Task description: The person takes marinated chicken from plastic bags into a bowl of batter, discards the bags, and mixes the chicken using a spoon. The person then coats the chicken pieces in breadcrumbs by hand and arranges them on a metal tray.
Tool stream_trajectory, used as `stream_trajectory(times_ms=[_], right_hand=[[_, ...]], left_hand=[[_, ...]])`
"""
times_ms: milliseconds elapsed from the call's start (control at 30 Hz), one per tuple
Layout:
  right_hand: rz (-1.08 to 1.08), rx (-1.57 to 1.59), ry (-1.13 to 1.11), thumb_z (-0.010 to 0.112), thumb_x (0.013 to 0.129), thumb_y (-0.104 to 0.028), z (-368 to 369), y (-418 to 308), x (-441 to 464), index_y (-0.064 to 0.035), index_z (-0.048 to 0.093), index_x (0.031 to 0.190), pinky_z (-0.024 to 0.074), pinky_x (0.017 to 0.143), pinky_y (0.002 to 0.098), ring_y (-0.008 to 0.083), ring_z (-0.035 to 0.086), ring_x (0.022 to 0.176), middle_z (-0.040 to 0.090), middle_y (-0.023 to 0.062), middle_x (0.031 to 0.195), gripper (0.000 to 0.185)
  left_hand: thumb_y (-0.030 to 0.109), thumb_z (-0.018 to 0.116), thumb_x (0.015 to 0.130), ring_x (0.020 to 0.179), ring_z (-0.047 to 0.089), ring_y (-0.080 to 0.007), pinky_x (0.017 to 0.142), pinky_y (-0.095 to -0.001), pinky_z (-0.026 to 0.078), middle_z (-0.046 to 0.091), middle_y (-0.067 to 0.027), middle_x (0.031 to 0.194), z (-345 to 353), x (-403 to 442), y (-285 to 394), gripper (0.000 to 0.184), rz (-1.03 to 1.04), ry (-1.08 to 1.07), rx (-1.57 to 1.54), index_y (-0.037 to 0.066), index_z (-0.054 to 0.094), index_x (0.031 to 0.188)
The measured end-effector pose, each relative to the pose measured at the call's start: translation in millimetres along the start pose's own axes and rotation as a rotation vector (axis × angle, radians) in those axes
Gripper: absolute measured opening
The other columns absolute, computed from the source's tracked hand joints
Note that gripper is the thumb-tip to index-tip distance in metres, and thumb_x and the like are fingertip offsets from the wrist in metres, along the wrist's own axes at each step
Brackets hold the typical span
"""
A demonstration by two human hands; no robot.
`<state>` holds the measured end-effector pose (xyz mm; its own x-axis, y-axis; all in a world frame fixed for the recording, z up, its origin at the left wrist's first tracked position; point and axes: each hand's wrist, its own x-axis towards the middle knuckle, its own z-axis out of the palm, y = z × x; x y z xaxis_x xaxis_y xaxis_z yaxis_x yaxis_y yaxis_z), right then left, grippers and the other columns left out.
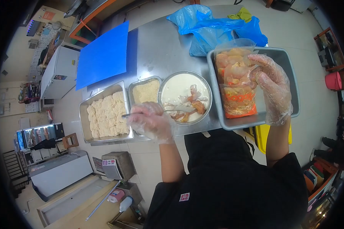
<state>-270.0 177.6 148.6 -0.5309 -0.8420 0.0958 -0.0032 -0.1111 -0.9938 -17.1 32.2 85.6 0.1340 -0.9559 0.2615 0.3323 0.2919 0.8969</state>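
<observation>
My left hand (pixel 151 120), in a clear plastic glove, is closed around a thin metal utensil (pixel 174 110). The utensil reaches into a round metal bowl (pixel 160 93) of white liquid with meat pieces (pixel 197 106). My right hand (pixel 273 86), also gloved, is over a grey bin (pixel 290 76), beside clear bags of raw meat (pixel 237 101). Its fingers are bent together at the bags' edge; what they pinch is unclear. Left of the bowl are a small metal tray of pale crumbs (pixel 146 92) and a larger tray of crumb-coated pieces (pixel 109 114).
A blue board (pixel 105 55) lies at the back left of the metal table (pixel 156 42). Blue plastic bags (pixel 214 32) and a green cloth-like item (pixel 240 15) are at the back. A yellow container (pixel 262 137) stands below the bin.
</observation>
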Motion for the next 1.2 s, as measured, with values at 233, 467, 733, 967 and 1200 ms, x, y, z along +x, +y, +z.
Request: stream_trajectory(times_ms=[233,467,733,967,1200], right_hand=[[0.013,0.003,0.001,0.066,0.091,-0.019,2.6,-2.0,0.8,-0.0009,0.067,0.127,0.051,0.086,0.0292,0.0162,0.062,0.11,0.065,0.0113,0.13,0.041],[-0.008,-0.008,0.003,0.067,0.09,-0.021,1.6,-5.1,-0.4,-0.0014,0.068,0.128,0.051,0.089,0.0299,0.0176,0.061,0.112,0.065,0.0108,0.127,0.043],[-0.006,0.0,-0.007,0.067,0.09,-0.021,-2.7,-0.5,1.5,-0.0011,0.068,0.128,0.0515,0.086,0.0291,0.0173,0.062,0.111,0.065,0.0108,0.127,0.042],[-0.01,-0.012,-0.008,0.067,0.092,-0.02,-0.3,4.1,4.3,-0.0005,0.068,0.127,0.0514,0.085,0.0288,0.0158,0.062,0.108,0.066,0.0109,0.128,0.04],[0.005,0.015,-0.008,0.067,0.092,-0.02,0.1,0.0,3.2,0.0004,0.068,0.127,0.0514,0.084,0.029,0.0154,0.062,0.105,0.066,0.0112,0.128,0.041]], left_hand=[[0.069,0.058,0.094,0.049,0.035,-0.008,0.044,-0.0255,0.023,0.041,0.0034,0.062,4.1,-0.7,-41.1,0.057,-0.003,0.038,0.039,0.017,0.043,0.077],[0.074,0.048,0.096,0.044,0.027,-0.0064,0.041,-0.0253,0.019,0.032,0.0059,0.054,6.9,1.9,-14.2,0.062,0.019,0.005,0.03,0.018,0.039,0.07],[0.081,0.033,0.094,0.041,0.016,-0.0057,0.037,-0.0256,0.012,0.026,0.0067,0.05,1.9,1.9,55.4,0.066,0.085,0.049,-0.068,0.021,0.034,0.067],[0.08,0.041,0.094,0.043,0.023,-0.0057,0.04,-0.0259,0.015,0.03,0.0059,0.052,20.6,-6.2,13.4,0.066,0.049,-0.004,0.04,0.019,0.037,0.07],[0.078,0.051,0.091,0.045,0.027,-0.0068,0.041,-0.0286,0.016,0.032,0.006,0.054,17.9,-7.9,-45.0,0.065,-0.09,-0.079,-0.052,0.018,0.039,0.071]])
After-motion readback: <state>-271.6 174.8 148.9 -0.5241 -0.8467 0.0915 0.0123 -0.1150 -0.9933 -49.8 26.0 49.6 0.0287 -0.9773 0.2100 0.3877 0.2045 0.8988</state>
